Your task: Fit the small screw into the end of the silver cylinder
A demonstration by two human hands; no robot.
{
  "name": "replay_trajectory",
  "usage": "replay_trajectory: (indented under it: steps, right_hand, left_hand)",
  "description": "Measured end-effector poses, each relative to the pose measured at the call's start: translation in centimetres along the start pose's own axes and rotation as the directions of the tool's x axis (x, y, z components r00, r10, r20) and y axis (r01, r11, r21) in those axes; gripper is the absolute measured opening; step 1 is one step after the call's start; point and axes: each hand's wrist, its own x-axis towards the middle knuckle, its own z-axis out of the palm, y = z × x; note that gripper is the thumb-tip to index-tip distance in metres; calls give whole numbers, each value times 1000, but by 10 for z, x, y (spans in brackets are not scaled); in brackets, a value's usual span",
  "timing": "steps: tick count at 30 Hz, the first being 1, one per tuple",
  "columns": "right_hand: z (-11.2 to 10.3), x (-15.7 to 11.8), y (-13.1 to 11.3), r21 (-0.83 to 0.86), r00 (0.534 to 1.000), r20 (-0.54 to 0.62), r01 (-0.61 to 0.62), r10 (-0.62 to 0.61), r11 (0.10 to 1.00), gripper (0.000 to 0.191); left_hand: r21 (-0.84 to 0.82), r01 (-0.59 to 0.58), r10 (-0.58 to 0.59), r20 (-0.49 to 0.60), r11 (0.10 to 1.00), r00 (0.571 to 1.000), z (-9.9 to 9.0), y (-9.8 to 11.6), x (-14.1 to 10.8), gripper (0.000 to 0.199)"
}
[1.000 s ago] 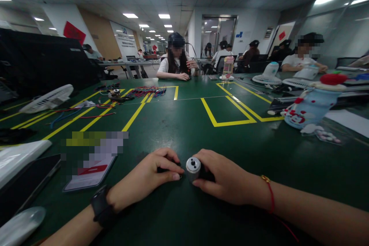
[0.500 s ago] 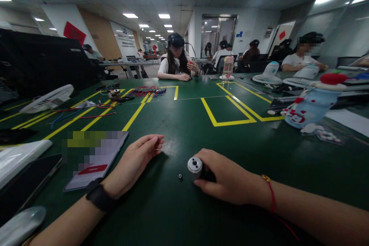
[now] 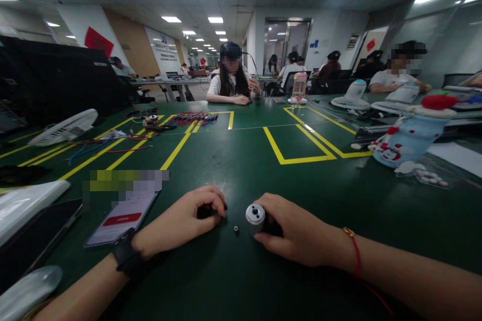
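My right hand [image 3: 288, 230] is wrapped round a silver metal cylinder [image 3: 255, 216] standing upright on the green table. Its round top face shows a dark centre hole and smaller holes; the hand hides part of its side. Just left of the cylinder lies a tiny metal ring or sleeve [image 3: 236, 229]. My left hand [image 3: 194, 213] hovers low beside that small part, apart from it. Its fingers are curled, with a gap between thumb and forefinger, and nothing clearly shows in them.
A phone [image 3: 122, 218] lies by my left forearm. Bundled red and blue wires [image 3: 194, 119] lie farther back on the table [image 3: 241, 160]. At right are a blue cup [image 3: 410, 135] and a small bag of beads [image 3: 429, 178]. Across the table sits a person [image 3: 229, 80].
My left hand has moved right and slightly down toward the tiny metal part, its fingers curling downward. My right hand and the cylinder have stayed in place.
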Motion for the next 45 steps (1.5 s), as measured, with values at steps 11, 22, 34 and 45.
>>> replay_trajectory:
  steps: [11,22,34,45]
  right_hand:
    - [3,2,2,-15,1000,-22,18,-18,1000,28]
    - [4,3,1,-55,998,-31,58,-60,997,23]
    - [5,3,2,-77,998,-25,54,-56,996,25]
    - [5,3,2,-71,998,-38,56,-59,996,21]
  left_hand:
    - [-59,-31,29,-40,998,999,17,23,0,5]
    - [-100,-69,38,-288,993,957,23,44,5,16]
    - [-83,-85,66,-202,993,977,22,49,6,24]
    - [-81,-81,66,-178,993,982,21,53,-2,25]
